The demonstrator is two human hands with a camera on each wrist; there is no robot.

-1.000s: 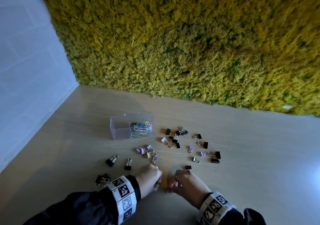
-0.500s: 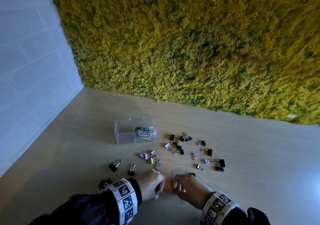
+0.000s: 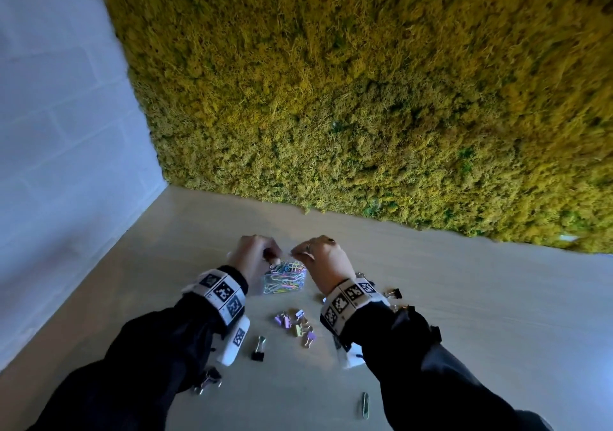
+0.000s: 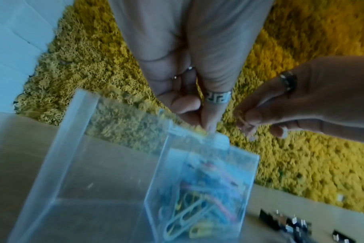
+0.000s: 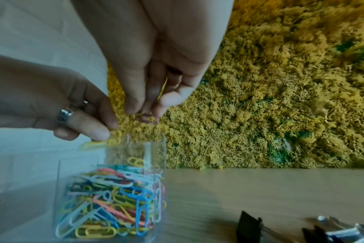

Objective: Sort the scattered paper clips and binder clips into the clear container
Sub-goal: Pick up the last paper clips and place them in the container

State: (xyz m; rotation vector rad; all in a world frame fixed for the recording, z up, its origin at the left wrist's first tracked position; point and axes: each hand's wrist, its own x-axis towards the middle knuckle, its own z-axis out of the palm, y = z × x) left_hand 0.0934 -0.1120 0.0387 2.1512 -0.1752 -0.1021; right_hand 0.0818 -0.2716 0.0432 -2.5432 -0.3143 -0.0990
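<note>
Clear container (image 3: 285,289), binder clips (image 3: 295,323) beside it, sits under both hands' grips pinching paper clips (image 5: 100,143).

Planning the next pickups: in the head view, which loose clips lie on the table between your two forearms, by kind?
Pastel binder clips: 5 (tight cluster, so the count is approximate)
Black binder clip: 1
Green paper clip: 1
Total: 7

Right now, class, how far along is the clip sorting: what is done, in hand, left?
Done: coloured paper clips fill one compartment of the clear container.
In hand: left hand pinches a yellow paper clip above it; right hand pinches something small.
Left: binder clips and a green paper clip on the table.
</note>
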